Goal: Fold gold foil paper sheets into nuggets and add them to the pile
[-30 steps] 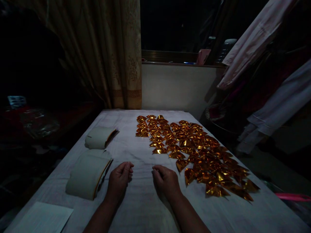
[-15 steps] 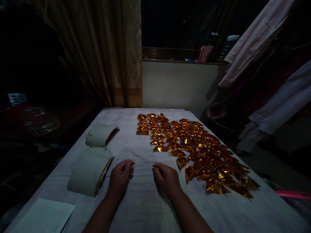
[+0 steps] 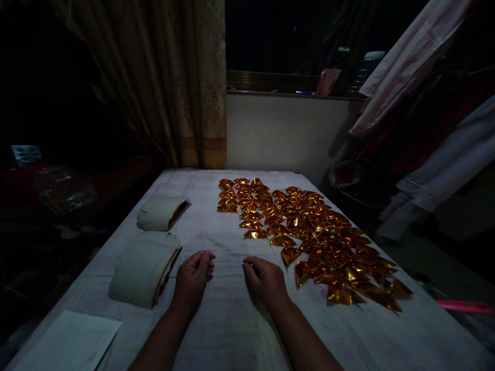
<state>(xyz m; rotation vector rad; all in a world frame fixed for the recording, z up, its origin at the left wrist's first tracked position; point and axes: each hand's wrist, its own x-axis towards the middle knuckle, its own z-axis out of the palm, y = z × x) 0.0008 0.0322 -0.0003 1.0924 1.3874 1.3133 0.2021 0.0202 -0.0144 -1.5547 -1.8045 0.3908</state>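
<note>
My left hand (image 3: 194, 273) rests on the white tablecloth with its fingers curled in and the thumb on top. Nothing shows in it. Close to its left lies a curved stack of pale sheets (image 3: 143, 268) with an orange edge. My right hand (image 3: 265, 278) also lies on the cloth, loosely closed, and no object is visible in its fingers. To its right spreads a large group of shiny gold folded foil pieces (image 3: 309, 221), the nearest a short way from the knuckles. The hands are apart from each other.
A second, smaller curved stack (image 3: 160, 212) sits farther back on the left. At the near left corner lies a flat pale sheet (image 3: 69, 340). A curtain (image 3: 193, 103) hangs behind the table (image 3: 216, 330), and clothes (image 3: 444, 165) hang at the right.
The camera view has tilted very slightly, so the table sits a little higher in the picture. Both hands and the things on the cloth stay in place.
</note>
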